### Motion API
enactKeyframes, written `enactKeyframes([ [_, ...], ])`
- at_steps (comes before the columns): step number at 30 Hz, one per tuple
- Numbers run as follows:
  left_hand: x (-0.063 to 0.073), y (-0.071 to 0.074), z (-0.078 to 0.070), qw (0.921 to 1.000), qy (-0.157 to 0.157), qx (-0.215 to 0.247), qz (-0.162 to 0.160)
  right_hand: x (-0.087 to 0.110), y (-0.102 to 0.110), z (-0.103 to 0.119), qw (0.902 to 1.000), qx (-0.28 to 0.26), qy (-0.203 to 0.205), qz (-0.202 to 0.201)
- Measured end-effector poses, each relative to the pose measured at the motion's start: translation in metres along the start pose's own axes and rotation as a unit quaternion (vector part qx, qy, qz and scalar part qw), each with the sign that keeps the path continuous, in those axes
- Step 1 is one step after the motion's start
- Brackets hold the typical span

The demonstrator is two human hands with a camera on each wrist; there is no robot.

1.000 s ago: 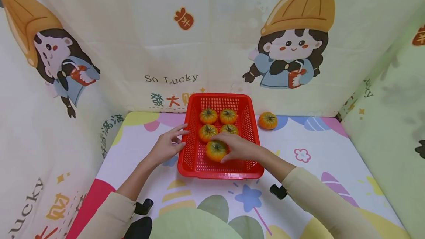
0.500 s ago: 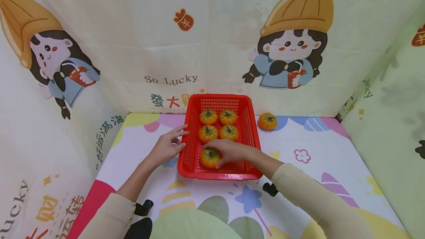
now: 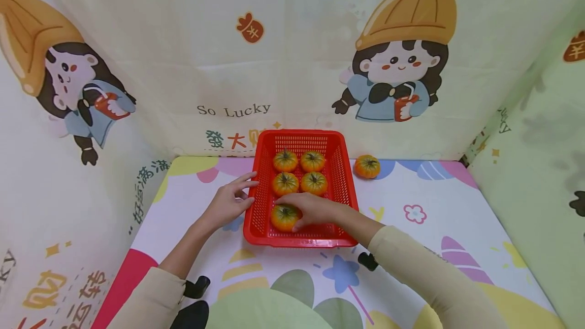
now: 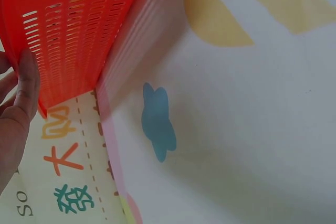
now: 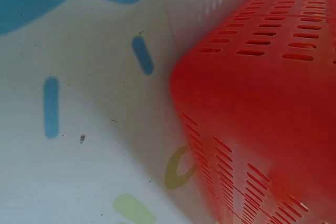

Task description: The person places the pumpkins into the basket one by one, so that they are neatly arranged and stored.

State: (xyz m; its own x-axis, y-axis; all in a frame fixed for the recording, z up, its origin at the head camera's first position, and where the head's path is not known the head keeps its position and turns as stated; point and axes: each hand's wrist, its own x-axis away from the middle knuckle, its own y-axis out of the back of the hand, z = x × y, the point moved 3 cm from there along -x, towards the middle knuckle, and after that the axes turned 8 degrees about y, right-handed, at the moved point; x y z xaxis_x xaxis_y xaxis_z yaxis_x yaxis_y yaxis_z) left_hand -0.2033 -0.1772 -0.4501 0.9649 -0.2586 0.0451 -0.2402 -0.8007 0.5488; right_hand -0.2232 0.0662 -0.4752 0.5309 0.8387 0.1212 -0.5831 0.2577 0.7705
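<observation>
A red slotted plastic basket [image 3: 299, 242] sits on the table. Inside it, my right hand [image 3: 313, 209] grips a small orange pumpkin [image 3: 283, 219] with a green-tinged top, low at the front left. Behind that one stand several similar pumpkins in two columns, among them a back-left pumpkin [image 3: 285, 161] and a middle-right pumpkin [image 3: 314, 183]. My left hand [image 3: 227, 202] rests with loosely extended fingers against the left rim; in the left wrist view its fingers [image 4: 26, 80] lie along the basket's edge. The right wrist view shows only the basket's outside [image 5: 247, 98] and tabletop.
One more pumpkin [image 3: 367, 166] lies on the table right of the basket, close to the back wall. A printed cloth wall [image 3: 311, 65] rises behind the patterned tabletop [image 3: 411, 248], with cloth sides left and right.
My right hand has moved left and toward the front with its pumpkin, which now sits by the basket's left side. The left hand stays at the rim.
</observation>
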Motion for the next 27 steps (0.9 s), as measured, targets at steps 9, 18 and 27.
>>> enactKeyframes([
  [9, -0.0010, -0.0004, 0.0011, 1.0000, 0.003, 0.002, 0.001, -0.0028, -0.0026, -0.0035, 0.9999, 0.010, -0.002, -0.001],
  [18, -0.0028, -0.0004, 0.0029, 1.0000, 0.008, 0.000, 0.001, -0.0013, -0.0011, -0.0049, 0.9999, 0.013, -0.007, -0.004],
  [27, -0.0039, -0.0007, 0.0049, 0.9999, 0.008, 0.010, -0.001, 0.0046, 0.0044, -0.0030, 0.9999, 0.007, 0.002, -0.011],
])
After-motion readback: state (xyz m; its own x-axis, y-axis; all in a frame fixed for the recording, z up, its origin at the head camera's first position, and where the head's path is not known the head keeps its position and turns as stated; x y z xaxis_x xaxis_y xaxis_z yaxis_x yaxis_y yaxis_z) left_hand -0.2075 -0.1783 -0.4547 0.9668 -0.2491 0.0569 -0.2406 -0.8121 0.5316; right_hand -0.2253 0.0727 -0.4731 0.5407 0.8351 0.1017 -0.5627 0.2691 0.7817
